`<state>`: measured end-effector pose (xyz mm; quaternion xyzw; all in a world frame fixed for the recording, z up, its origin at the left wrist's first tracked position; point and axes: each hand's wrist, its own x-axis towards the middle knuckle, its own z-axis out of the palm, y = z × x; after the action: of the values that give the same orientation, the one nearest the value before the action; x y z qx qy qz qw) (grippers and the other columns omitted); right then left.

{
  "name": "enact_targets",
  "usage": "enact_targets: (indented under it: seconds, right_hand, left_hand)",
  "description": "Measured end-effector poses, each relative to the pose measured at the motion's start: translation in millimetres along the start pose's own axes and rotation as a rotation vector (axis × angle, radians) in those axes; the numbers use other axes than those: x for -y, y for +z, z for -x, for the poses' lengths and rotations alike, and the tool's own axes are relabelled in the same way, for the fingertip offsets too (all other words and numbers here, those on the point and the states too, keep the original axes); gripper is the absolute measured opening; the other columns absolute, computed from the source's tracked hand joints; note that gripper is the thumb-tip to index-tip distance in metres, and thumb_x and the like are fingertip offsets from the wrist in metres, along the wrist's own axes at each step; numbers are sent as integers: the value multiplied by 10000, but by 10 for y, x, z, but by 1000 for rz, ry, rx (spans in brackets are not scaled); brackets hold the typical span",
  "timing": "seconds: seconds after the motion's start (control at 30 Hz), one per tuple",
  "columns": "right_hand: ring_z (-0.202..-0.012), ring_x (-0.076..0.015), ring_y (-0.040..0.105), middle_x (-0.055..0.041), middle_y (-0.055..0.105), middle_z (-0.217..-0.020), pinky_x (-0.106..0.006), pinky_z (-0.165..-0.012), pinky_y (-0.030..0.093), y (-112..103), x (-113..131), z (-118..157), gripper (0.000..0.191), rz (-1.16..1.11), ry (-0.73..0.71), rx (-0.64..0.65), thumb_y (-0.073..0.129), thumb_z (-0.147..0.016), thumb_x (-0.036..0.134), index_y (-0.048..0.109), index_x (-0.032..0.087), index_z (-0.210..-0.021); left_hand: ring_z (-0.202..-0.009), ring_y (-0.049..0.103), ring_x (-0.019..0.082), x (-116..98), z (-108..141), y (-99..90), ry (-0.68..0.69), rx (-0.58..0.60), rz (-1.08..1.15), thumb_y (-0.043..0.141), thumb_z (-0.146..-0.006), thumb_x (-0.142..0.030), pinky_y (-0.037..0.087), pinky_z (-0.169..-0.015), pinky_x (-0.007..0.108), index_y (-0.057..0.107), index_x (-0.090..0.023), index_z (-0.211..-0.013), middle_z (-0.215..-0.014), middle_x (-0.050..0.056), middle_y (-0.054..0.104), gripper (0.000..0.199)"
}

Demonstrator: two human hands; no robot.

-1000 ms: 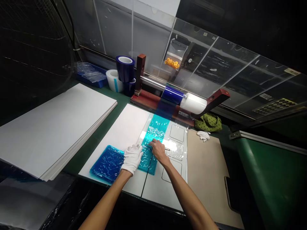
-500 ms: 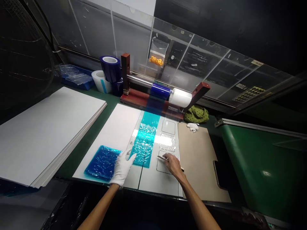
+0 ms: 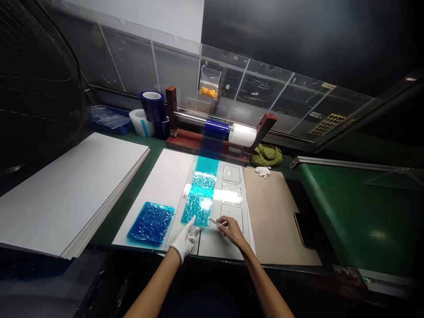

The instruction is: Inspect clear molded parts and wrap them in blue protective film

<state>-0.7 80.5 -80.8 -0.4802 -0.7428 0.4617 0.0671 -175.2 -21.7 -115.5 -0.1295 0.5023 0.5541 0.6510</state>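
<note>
My left hand point(image 3: 184, 242), in a white glove, is at the lower edge of a crinkled turquoise film strip point(image 3: 199, 194). Its index finger extends onto or just over the film, and the other fingers are loosely bent, with nothing seen in them. My bare right hand point(image 3: 232, 230) pinches a slim pointed metal tool point(image 3: 215, 221), whose tip is by the film's lower right corner. Whether it is tweezers or a craft knife I cannot tell. From a blue film roll point(image 3: 216, 129) on a rod, the strip runs down over a white board point(image 3: 212, 245) with black-outlined squares.
A stack of darker blue film pieces point(image 3: 151, 223) lies left on a white sheet. Farther left is a stack of white boards point(image 3: 76, 190). Brown cardboard point(image 3: 271, 216), a phone point(image 3: 304, 229) and a green conveyor belt point(image 3: 357, 207) are to the right. A wooden roll stand point(image 3: 188, 145) stands behind.
My left hand has come away from the dark blue film, down and right to the strip's lower edge. My right hand's tool has moved left from the outlined square to the strip's corner.
</note>
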Motion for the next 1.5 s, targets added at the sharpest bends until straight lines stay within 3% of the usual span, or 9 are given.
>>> enact_targets:
  seconds: [0.23,0.33,0.47,0.63,1.0,1.13,1.23,1.3,1.5]
  right_hand:
    - [-734,-192,614,-54,676,-854,-286,-598,484,-85,10,262,239,-71,0,-124,523,-722,327,658,185,-859]
    - [-748,-200,612,-66,669,-870,-298,-603,494,-133,-93,415,261,-86,18,-172,510,-737,362,645,184,-872]
    - [-770,-211,611,-68,665,-890,-308,-616,501,-98,-238,544,257,-104,44,-192,528,-730,373,644,188,-865]
    - [-759,-207,611,-73,662,-906,-311,-620,498,28,-257,566,263,-119,54,-143,523,-734,367,644,187,-881]
    - [-710,-187,612,-51,649,-881,-283,-578,482,24,-372,634,259,-49,71,-236,484,-774,395,609,208,-903]
    - [-749,-175,626,-31,664,-915,-285,-665,463,-158,-514,709,247,183,128,-331,443,-815,330,615,228,-961]
    - [-814,-177,624,-26,666,-938,-276,-704,443,-374,-615,671,231,251,189,-404,454,-818,273,632,232,-960]
    - [-851,-181,617,-25,665,-937,-268,-716,431,-539,-678,578,214,266,226,-442,478,-810,238,648,226,-941]
    - [-884,-189,614,-50,673,-969,-252,-693,396,-953,-825,97,185,317,297,-491,527,-816,191,684,203,-913]
  left_hand:
    - [-389,294,12,-26,-4,19,194,-153,-129,549,-882,-314,233,-341,137,517,-116,-740,-564,-78,429,245]
    - [-375,246,6,-102,267,-279,305,-196,-155,645,-802,-343,173,-346,145,446,-132,-622,-513,-96,395,342]
    - [-378,238,-6,-283,635,-786,386,-251,-124,834,-478,-425,137,-380,152,487,-138,-637,-481,-114,372,477]
    - [-388,201,-8,-418,751,-1161,412,-305,-84,852,-342,-429,118,-384,155,596,-117,-762,-485,-108,357,583]
    - [-421,369,59,-423,717,-1211,386,-394,-285,789,-408,-563,192,-393,178,644,-120,-701,-521,-5,532,550]
    - [-395,427,122,-427,882,-1258,289,-378,-505,751,-249,-681,250,-380,218,630,-114,-510,-481,94,598,635]
    - [-483,541,213,-357,837,-1071,298,-312,-642,723,-181,-717,340,-405,270,663,-147,-550,-548,100,645,681]
    - [-672,619,257,-285,719,-779,341,-229,-756,747,-311,-681,443,-521,299,709,-174,-710,-729,91,702,646]
    - [-1202,498,250,-138,94,574,775,28,-1460,567,-764,-558,393,-1009,377,457,-218,-1320,-1309,97,532,661]
